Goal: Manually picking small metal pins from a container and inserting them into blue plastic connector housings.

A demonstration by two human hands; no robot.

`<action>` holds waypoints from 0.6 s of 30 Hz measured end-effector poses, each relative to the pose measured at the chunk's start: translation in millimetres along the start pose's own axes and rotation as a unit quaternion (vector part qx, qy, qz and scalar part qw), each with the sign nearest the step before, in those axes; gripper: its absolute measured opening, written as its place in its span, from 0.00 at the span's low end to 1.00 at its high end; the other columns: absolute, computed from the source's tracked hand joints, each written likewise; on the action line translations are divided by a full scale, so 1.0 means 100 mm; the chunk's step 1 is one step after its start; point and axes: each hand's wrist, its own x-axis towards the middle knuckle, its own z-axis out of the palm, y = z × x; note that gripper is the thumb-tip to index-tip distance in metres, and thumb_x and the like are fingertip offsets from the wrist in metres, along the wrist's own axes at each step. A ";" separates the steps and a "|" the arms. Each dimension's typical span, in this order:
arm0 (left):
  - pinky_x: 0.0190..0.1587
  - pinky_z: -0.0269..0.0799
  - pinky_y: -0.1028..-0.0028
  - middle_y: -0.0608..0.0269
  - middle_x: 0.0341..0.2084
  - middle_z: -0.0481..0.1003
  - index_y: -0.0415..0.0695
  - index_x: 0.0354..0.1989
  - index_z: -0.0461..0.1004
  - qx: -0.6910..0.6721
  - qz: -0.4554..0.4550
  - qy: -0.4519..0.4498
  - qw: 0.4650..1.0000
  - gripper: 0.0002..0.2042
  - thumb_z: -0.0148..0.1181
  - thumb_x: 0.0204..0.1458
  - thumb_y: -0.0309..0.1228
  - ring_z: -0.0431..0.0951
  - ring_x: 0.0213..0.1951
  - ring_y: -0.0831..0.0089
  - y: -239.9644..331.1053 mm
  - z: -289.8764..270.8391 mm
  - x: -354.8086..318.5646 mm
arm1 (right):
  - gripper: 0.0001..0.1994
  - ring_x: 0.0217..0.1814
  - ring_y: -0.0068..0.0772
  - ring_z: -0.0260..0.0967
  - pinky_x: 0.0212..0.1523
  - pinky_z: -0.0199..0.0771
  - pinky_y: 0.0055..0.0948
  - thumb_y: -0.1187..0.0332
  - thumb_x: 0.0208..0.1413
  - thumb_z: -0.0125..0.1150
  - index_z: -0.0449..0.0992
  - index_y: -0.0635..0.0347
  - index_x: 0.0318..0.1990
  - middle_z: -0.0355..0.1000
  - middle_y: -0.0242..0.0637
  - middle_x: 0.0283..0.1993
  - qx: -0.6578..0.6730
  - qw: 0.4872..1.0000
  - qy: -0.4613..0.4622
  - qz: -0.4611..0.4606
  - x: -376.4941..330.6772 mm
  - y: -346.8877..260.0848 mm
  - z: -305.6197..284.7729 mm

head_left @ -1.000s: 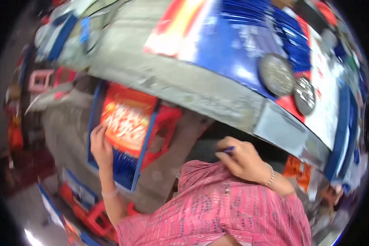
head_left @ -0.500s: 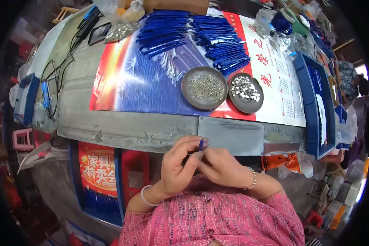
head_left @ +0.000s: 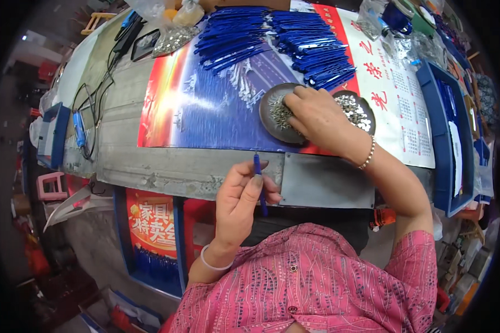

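left hand point(head_left: 239, 202): pen point(head_left: 259, 180) is pinched upright, tip kept free | right hand point(head_left: 316, 114): small bits are picked from dish point(head_left: 273, 114), fingers curled

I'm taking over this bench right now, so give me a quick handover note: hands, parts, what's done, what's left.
Left hand: grip on one blue pen barrel, upright, at the table's near edge.
Right hand: fingers in the left round dish of small metal parts; nothing visibly picked yet.
Second dish sits beside it, right.
Blue pen barrels piled at the far side of the mat.
Done: barrel in hand. Left: fitting a metal part, it seems.
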 end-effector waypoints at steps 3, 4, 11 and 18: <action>0.32 0.69 0.81 0.61 0.30 0.73 0.38 0.52 0.63 0.009 -0.011 0.014 1.000 0.13 0.46 0.61 0.30 0.72 0.28 0.80 -0.01 -0.03 -0.01 | 0.08 0.37 0.47 0.67 0.37 0.64 0.40 0.70 0.48 0.57 0.66 0.62 0.33 0.67 0.45 0.32 -0.015 1.000 -0.011 0.008 0.05 0.00 0.08; 0.29 0.67 0.83 0.61 0.29 0.73 0.38 0.51 0.63 0.009 -0.005 0.013 1.000 0.13 0.47 0.60 0.29 0.70 0.25 0.81 -0.01 -0.04 -0.01 | 0.07 0.37 0.46 0.69 0.36 0.65 0.40 0.72 0.48 0.56 0.67 0.62 0.33 0.68 0.44 0.33 -0.023 1.000 -0.015 0.002 0.06 -0.01 0.08; 0.21 0.56 0.86 0.60 0.26 0.72 0.39 0.52 0.64 0.010 0.002 0.007 1.000 0.13 0.48 0.59 0.28 0.63 0.19 0.84 -0.03 -0.04 0.00 | 0.07 0.32 0.51 0.67 0.32 0.65 0.42 0.69 0.52 0.55 0.68 0.64 0.29 0.67 0.47 0.28 0.082 0.996 0.025 0.022 0.04 0.07 0.06; 0.21 0.58 0.86 0.60 0.25 0.72 0.38 0.51 0.64 0.030 0.004 -0.013 0.999 0.13 0.47 0.60 0.30 0.64 0.18 0.84 -0.06 0.02 -0.02 | 0.09 0.31 0.49 0.67 0.32 0.66 0.37 0.68 0.56 0.53 0.70 0.67 0.32 0.68 0.49 0.27 0.195 0.977 0.061 0.065 0.02 0.10 -0.03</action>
